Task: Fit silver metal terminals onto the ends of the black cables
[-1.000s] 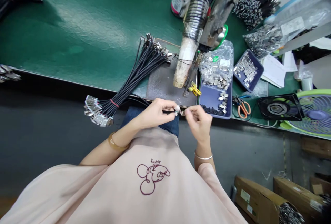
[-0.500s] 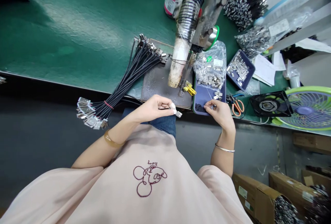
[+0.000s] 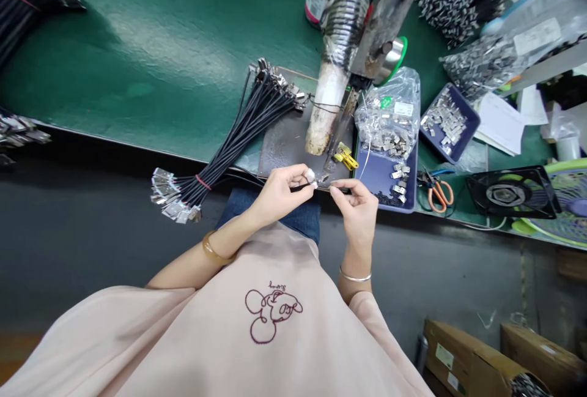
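Two hands of ours work near each other but apart at the front edge of a glossy green workbench (image 3: 160, 48). Our left hand (image 3: 285, 194), its thumb and index fingertip wrapped in white, pinches a thin black cable (image 3: 300, 188) close to its end, above our lap. Our right hand (image 3: 356, 207) faces it, thumb and index finger brought together; whatever they may grip is too small for us to make out. Beyond them we see a grey-brown flat board (image 3: 287, 149), a yellow plastic clip (image 3: 347, 158) at its right side, near a ribbed hose with a stained whitish tip (image 3: 324, 106). At left, a sheaf of black cables with silvery metal plugs (image 3: 233, 134), tied in red, juts over the bench edge. At right, a purple-blue plastic tray (image 3: 376, 170) holds a clear bag (image 3: 389, 100), loose silvery shells (image 3: 400, 184) and tiny black pieces (image 3: 386, 199); an orange-handled hand tool (image 3: 441, 196) lies just beside it.
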Demonstrator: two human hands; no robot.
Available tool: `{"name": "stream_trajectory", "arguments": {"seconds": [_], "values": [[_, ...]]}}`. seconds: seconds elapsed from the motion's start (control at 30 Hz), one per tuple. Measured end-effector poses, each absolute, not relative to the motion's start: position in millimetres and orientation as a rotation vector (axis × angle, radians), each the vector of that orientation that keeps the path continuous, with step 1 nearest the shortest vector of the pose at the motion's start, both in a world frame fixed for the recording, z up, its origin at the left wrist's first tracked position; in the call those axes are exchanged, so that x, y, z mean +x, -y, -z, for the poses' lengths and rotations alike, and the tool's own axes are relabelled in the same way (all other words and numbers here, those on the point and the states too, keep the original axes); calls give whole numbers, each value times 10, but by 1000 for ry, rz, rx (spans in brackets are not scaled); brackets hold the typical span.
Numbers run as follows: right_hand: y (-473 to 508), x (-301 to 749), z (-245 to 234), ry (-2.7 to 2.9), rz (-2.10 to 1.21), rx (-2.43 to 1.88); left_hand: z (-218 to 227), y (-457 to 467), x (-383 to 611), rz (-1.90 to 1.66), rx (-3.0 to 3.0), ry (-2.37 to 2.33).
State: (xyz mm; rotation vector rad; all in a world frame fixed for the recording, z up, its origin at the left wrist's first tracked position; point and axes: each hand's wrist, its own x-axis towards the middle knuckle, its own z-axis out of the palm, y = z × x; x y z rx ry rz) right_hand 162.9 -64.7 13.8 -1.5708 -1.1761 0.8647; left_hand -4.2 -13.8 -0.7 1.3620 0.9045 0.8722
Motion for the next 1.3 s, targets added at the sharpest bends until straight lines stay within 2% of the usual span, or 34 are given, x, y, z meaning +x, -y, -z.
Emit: {"name": "stream_trajectory", "arguments": {"seconds": [0.7,0.93,1.03,1.3], "values": [[654,1447,-51,1290,-744,-1576,37,155,-41,-852,1429,-913],[658,1391,-60,1603,-307,-1655,18,154,-62,-847,1470,-884],[643,1410,-73,1665,-287,-1617,4,150,-76,-857,1489,-858],[721,1603,-183,1206,-386,-1453,-42,122,-120,-795,1415,-811]]}}
